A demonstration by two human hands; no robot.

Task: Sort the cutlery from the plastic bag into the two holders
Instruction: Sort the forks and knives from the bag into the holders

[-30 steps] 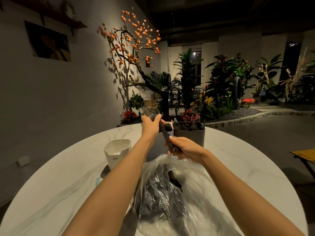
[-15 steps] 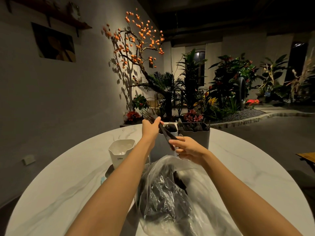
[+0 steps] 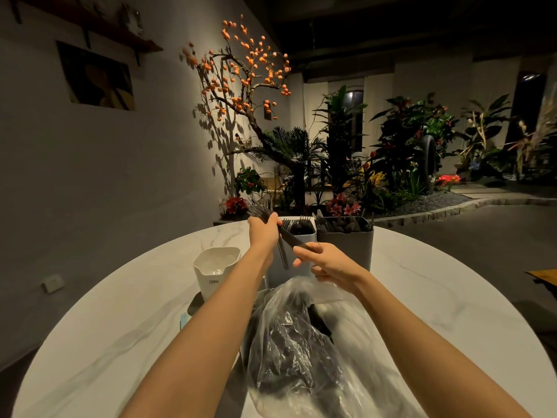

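Note:
A clear plastic bag [image 3: 304, 351] with dark cutlery inside lies on the table in front of me. Behind it stand two holders: a white holder [image 3: 304, 239] with forks in it and a dark grey holder [image 3: 346, 245] with dark cutlery. My left hand [image 3: 263, 233] grips a bundle of black forks [image 3: 259, 211], tines up and to the left, in front of the white holder. One handle hangs down below that hand. My right hand [image 3: 328, 263] touches the lower handle ends of the bundle with its fingers, just above the bag's mouth.
A white cup-like container [image 3: 215, 271] stands left of my left arm on the round marble table [image 3: 90, 342]. A dark flat object lies beside its base. Plants and a tree with orange fruit stand beyond the table's far edge.
The bundle of forks stays in my left hand at about the same place. My right hand has slid slightly down and right along the handles; one handle now hangs loose below the left hand.

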